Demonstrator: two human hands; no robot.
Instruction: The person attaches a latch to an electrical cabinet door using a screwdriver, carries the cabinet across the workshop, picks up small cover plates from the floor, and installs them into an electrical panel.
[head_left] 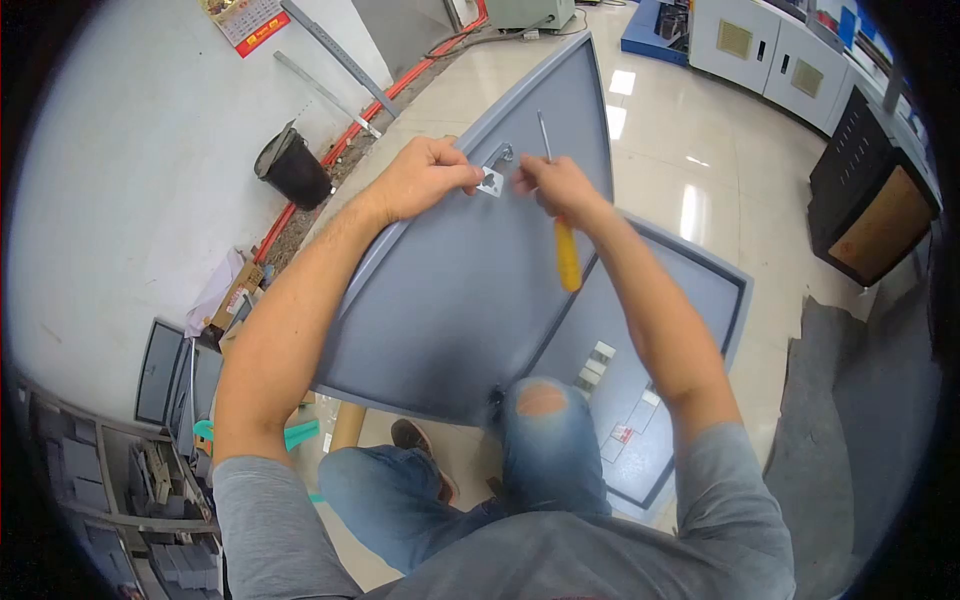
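Note:
A grey metal cabinet door (pixel 450 290) stands open in front of me, hinged to a grey enclosure (pixel 690 290) lying on the floor. My left hand (pixel 425 178) pinches a small silver bracket (pixel 491 182) against the door's inner face, near a lock fitting (pixel 500 155). My right hand (pixel 558 185) grips a screwdriver with a yellow handle (pixel 567 255); its metal shaft (pixel 543 135) points up past the fingers. Both hands meet at the bracket.
A black bin (pixel 293 168) stands by the white wall at left, beside a red cable (pixel 340 150) along the floor. Grey metal panels (pixel 175 375) lean at lower left. White cabinets (pixel 770 50) and a dark cabinet (pixel 870 200) stand at right. My knees (pixel 540 400) are below the door.

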